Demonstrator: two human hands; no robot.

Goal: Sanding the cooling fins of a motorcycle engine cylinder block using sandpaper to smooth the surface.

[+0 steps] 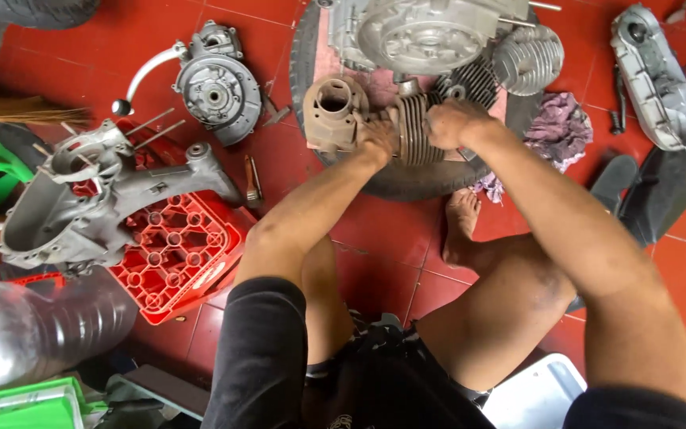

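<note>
Head view: both sets of fingers are curled tight, left hand (378, 133) and right hand (451, 123) clamped on either side of the finned cylinder (414, 127), bracing it from both ends. It's grey, grimy, ribbed all round, and lies sideways on an old tyre (406, 179) that cushions it, just beside a tan casting (333, 111), below the engine case (422, 33)

Both arms are extended forward from the seated body. The left hand (376, 133) is closed, fingers curled in a grip, knuckles upward. The right hand (452, 123) is held just beside it, likewise clenched. Both knees are bent, the right foot (460, 226) placed flat on the floor.
</note>
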